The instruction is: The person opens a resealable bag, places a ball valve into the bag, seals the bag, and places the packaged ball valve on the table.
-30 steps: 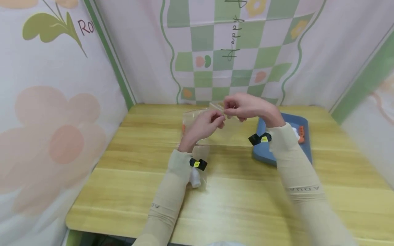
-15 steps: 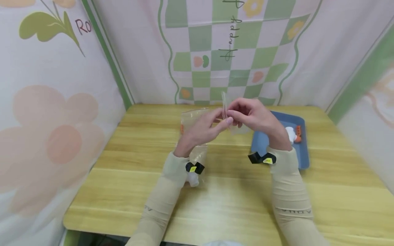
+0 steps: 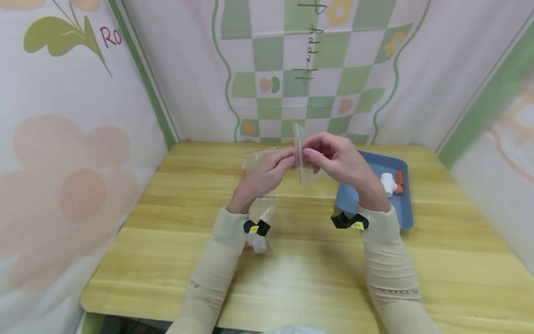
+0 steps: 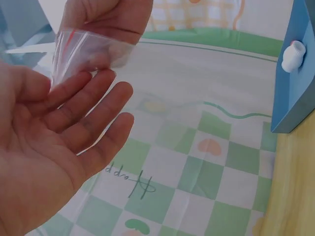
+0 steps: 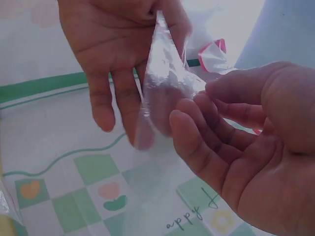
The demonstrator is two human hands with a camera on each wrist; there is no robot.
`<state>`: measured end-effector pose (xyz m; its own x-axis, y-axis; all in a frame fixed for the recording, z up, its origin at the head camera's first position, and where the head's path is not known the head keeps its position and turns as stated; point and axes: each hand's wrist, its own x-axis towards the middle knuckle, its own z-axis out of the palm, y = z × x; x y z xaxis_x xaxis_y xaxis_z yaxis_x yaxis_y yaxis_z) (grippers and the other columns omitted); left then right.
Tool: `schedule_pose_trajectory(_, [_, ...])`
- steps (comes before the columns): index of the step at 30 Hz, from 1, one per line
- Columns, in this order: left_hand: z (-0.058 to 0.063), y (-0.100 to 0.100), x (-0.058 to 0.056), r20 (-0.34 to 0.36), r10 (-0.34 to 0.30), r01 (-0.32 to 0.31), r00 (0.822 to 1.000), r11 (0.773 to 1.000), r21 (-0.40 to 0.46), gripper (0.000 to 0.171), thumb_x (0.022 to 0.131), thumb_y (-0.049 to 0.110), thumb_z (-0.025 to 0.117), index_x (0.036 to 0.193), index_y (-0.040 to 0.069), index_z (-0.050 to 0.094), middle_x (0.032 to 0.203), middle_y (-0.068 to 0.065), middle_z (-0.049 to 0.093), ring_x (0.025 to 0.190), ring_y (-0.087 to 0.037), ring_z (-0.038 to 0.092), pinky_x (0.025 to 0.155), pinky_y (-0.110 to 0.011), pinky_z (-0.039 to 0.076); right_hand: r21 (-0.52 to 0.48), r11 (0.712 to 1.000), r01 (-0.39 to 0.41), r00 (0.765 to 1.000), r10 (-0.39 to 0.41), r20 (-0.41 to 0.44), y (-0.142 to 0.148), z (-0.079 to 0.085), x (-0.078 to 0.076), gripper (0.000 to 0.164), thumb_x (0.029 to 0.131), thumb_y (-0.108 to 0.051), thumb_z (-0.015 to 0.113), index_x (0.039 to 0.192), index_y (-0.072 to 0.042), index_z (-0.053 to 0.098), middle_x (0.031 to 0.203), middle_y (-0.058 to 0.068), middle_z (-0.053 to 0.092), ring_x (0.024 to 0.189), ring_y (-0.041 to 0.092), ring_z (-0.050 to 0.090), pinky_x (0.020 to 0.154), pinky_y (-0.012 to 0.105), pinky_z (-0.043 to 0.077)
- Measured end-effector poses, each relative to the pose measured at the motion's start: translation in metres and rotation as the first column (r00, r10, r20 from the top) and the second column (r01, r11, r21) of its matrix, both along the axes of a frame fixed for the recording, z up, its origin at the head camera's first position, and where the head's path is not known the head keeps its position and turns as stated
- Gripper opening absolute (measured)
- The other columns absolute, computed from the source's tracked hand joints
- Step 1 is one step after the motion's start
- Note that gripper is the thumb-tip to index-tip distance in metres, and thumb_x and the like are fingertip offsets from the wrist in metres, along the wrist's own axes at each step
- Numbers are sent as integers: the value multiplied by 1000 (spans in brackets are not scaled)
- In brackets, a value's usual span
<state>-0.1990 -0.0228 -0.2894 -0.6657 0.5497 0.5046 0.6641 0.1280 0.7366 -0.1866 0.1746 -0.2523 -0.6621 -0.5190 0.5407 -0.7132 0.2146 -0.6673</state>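
Note:
A small clear zip bag is stretched upright between my two hands, seen nearly edge-on in the head view. My left hand pinches one edge of it between thumb and index finger, its other fingers extended in the left wrist view. From the opposite side my right hand pinches the film with thumb and fingertips. Nothing shows inside the bag in the right wrist view, where a red line also appears near its top. Both hands are above the wooden table, towards its far side.
A blue tray at right bears a white fitting and orange pieces. Left of centre lie two more clear bags: a rear bag with something orange, and a front bag with a white piece. Curtains stand behind.
The bag has turned from hanging spread between the hands to standing edge-on. My left hand now pinches it, after its fingers straightened against it; my right hand has come slightly lower.

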Motion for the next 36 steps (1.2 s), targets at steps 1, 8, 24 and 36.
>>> schedule_pose_trajectory(1, [0,-2,0,-1,5,-5,1000,1000,10,27,100,12,38,109,3,61,101,-7,63,90,-9,55,81,-23,47,-6,1000,4,1000,-4,-8,-1,-2,-1,13,90,2,55,102,3,60,82,14,62,62,19,58,55,25,51])
schedule_pose_trajectory(8, [3,-9,5,-6,68,-68,998,998,-12,19,97,15,48,105,7,63,96,-4,63,88,-10,58,79,-23,48,11,1000,17,1000,-17,-6,-8,-7,0,15,90,-4,58,104,-3,62,89,7,63,69,20,62,60,27,53])
schedule_pose_trajectory(24, [6,-1,12,-357,262,-270,897,963,29,11,93,12,52,96,6,61,89,-1,65,80,-6,62,73,-15,49,-53,998,40,999,-41,-27,-17,-2,8,10,87,1,60,97,3,61,83,12,65,69,15,63,60,26,53])
schedule_pose_trajectory(36, [11,1,22,-580,321,-444,748,893,-78,16,95,17,49,93,7,61,80,1,55,61,-7,45,55,-15,37,23,989,146,989,-146,-18,-25,14,27,7,89,6,52,93,9,57,80,17,62,64,31,60,57,20,51])
